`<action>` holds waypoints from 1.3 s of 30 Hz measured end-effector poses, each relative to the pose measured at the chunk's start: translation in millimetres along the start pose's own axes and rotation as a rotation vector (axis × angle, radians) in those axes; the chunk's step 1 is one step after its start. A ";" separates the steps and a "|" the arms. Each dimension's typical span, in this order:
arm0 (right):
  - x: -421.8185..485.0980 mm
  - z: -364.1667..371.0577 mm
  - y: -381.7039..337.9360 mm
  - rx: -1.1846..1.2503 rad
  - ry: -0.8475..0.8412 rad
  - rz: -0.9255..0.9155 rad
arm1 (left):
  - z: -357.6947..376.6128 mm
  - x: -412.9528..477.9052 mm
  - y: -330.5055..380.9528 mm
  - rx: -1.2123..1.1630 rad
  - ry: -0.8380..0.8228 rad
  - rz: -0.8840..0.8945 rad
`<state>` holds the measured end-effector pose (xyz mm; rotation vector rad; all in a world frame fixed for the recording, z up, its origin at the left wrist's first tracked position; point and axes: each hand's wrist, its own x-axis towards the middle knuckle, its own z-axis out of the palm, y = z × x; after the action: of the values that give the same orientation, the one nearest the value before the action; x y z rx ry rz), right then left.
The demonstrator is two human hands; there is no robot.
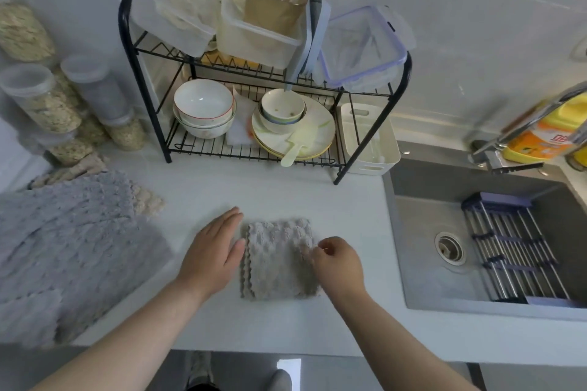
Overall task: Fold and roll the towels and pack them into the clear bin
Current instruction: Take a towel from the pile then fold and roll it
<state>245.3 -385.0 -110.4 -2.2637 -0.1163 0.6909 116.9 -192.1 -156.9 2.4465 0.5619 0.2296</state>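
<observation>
- Far left, against the wall, I count at least five lidded jars point(41, 105) of pale flakes, packed close together
- In front of them a heap of grey towels point(70, 247) lies spread on the white counter point(286, 194); I cannot tell how many are in it, and beige towels point(146, 203) poke out from under its far edge
- My left hand point(212, 251) lies flat, palm down, fingers straight and together, gripping nothing; its fingertips touch the left edge of the folded towel point(276, 260)
- That towel is the only folded one I count; it is grey-beige and sits on the counter near the front edge, between my two hands, scalloped layers showing on its left side
- My right hand point(338, 262) sits at the towel's right edge, fingers curled in, thumb and forefinger pinching the cloth
- Behind, one black two-shelf dish rack point(197, 147) carries three clear containers point(171, 16) on top and two stacks of bowls point(203, 111) below
- Furthest right, one grey sink point(425, 263) and one yellow bottle point(546, 133) by the tap
</observation>
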 end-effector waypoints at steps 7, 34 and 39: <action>-8.0 5.1 8.8 -0.110 -0.185 0.127 | 18.5 57.3 35.5 0.143 -0.404 0.011; -40.0 -53.8 -28.1 1.020 -0.503 0.113 | -59.5 -9.3 96.7 -1.401 -0.137 -0.727; -45.8 -49.1 -46.1 0.682 -0.307 -0.048 | -80.4 3.8 103.9 -1.073 -0.211 -0.532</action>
<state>237.3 -396.6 -30.2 -1.4948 -0.0669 0.8893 132.3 -223.1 -30.1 1.2195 0.7216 0.0224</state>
